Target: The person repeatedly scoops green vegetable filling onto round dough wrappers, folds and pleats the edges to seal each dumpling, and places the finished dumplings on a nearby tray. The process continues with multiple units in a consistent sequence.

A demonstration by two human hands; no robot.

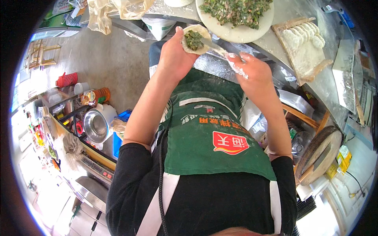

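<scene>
A round dough wrapper (203,30) lies in my left hand (177,56), with the thumb at its far edge. Chopped green filling (193,40) sits in the middle of the wrapper. My right hand (254,68), dusted with flour, grips a flat spatula (217,47) whose tip touches the filling. Beyond my hands, a pale round plate (236,37) holds a heap of green and pinkish chopped filling (236,13). To its right, several floured dumplings (304,34) stand in rows on a wooden tray (305,63).
A metal worktop (265,41) runs along the front and right. Thin plastic bags (118,11) hang over its left part. At right, a thick round wooden board (319,156) stands on edge. On the left are a shelf with a steel-lined pot (97,125) and a scale (99,169).
</scene>
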